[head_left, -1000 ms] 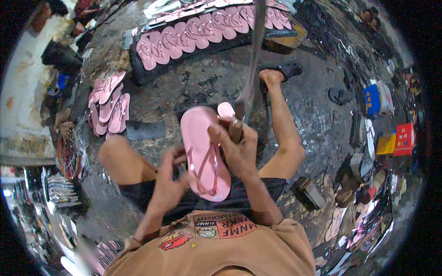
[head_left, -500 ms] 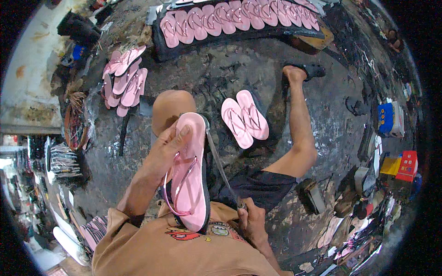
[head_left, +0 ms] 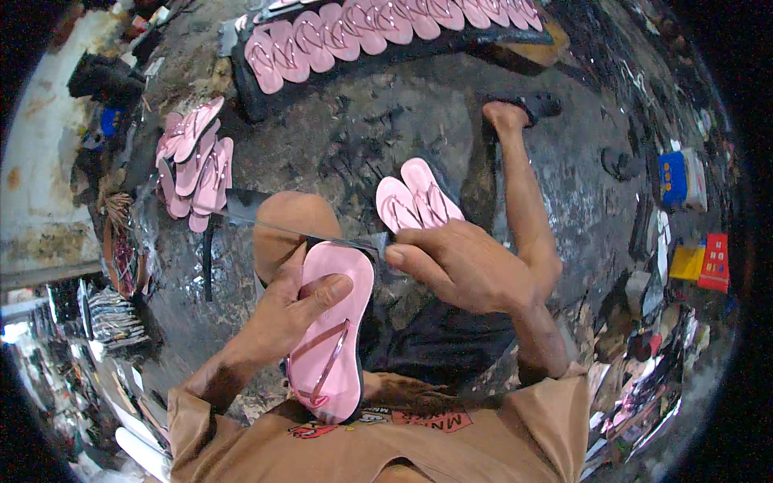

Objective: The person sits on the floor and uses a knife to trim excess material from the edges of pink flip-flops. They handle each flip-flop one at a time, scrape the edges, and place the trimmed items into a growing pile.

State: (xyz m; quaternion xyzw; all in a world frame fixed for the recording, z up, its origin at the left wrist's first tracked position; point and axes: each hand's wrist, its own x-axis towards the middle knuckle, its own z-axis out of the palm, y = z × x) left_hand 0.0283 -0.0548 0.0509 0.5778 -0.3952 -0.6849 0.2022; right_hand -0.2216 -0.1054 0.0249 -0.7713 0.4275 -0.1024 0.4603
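Resting upright against the lap, a pink flip-flop point(head_left: 332, 338), sole side toward the camera, toe end up near the bent left knee, heel end down by the brown shirt point(head_left: 419, 451). Clasped by the left hand point(head_left: 294, 310): fingers wrapped behind its left edge, thumb pressed flat across the upper sole, so closed firmly on the sandal. Running down its middle, a thin pink strap point(head_left: 326, 362).

Crossing the sandal's toe end, a long knife point(head_left: 310, 235), blade stretching leftward over the knee, dark handle vanishing into the right hand point(head_left: 467, 270). Curled tight around that handle, thumb laid along the top, knuckles just beside the sandal's upper right corner.

Lying beyond the hands on the dark, stained floor point(head_left: 362, 137), a pair of pink flip-flops point(head_left: 419, 197), side by side, straps up, just beside the right leg. Stretching out past them, that leg, its foot in a dark sandal point(head_left: 531, 105).

Piled further left, a loose heap of pink flip-flops point(head_left: 193, 165). Lined along the top, a row of pink flip-flops point(head_left: 378, 28) overlapping on a dark board. Scattered at the right rim, a blue box point(head_left: 672, 177), a yellow packet point(head_left: 688, 262) and a red packet point(head_left: 715, 262), well apart from the work.
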